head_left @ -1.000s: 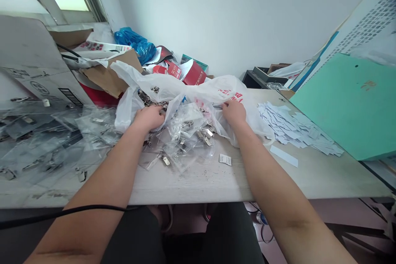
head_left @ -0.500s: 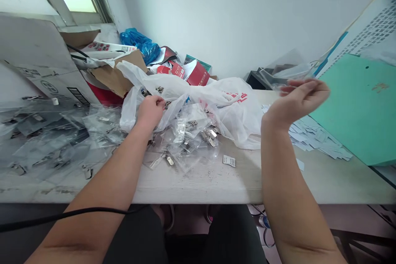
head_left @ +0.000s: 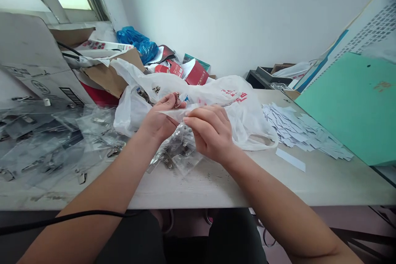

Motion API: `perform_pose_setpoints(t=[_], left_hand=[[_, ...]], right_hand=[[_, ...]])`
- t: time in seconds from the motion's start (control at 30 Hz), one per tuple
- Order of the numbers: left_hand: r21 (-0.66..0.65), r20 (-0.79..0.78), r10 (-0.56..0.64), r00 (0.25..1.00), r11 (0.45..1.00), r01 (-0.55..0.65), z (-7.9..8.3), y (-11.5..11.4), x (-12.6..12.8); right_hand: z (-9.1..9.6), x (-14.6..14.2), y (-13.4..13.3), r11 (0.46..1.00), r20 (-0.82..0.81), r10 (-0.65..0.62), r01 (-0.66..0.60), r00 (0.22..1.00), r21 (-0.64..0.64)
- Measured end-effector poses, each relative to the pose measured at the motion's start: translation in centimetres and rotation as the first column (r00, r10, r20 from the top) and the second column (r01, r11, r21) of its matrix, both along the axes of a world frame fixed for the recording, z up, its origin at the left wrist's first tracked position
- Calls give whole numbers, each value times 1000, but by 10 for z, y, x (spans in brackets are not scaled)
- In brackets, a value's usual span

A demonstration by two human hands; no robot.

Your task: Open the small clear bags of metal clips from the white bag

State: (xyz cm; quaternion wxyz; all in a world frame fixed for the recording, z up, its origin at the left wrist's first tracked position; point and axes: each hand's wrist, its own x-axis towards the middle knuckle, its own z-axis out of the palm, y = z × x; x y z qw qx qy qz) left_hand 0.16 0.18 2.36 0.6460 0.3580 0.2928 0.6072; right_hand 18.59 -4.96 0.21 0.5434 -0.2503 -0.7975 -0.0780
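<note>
- left hand (head_left: 158,119) and right hand (head_left: 208,133) both pinch a thin clear plastic sleeve (head_left: 173,113), fingers clamped on it, tidy fingertip grip
- metal clips in clear bags (head_left: 177,152) lie just below

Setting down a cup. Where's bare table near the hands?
Bare tabletop lies right of the right forearm, below the paper strip, and between that and the left forearm, before the clear bags. Crowded: left and around the white plastic bag.

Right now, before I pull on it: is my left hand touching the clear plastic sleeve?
Touching: the head view shows the left hand gripping the clear plastic sleeve in its fingers.
</note>
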Motion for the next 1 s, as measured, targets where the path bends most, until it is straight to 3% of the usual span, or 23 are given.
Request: perform_pose_setpoints(t=[0.2,0.4,0.53,0.63,0.83,1.0], left_hand=[[-98,74,-25,997,995,33,5,-3,-6],[-90,-10,-25,1000,996,24,5,-3,-9],[-145,-57,-104,993,985,95,1,-2,-6],[-179,-72,-123,990,978,109,-3,-3,-2],[-119,-87,-125,988,986,114,-7,-10,7],[-103,-61,-135,989,986,128,-3,-16,9]], right_hand=[[2,11,17,997,84,-59,63,995,-45],[9,21,12,994,219,52,-28,974,-110],[9,23,11,967,202,148,-98,968,-236],[3,20,16,938,101,187,-147,977,-314],[-5,7,23,910,-101,-102,52,990,-412],[-2,8,22,885,-71,-157,108,985,-452]])
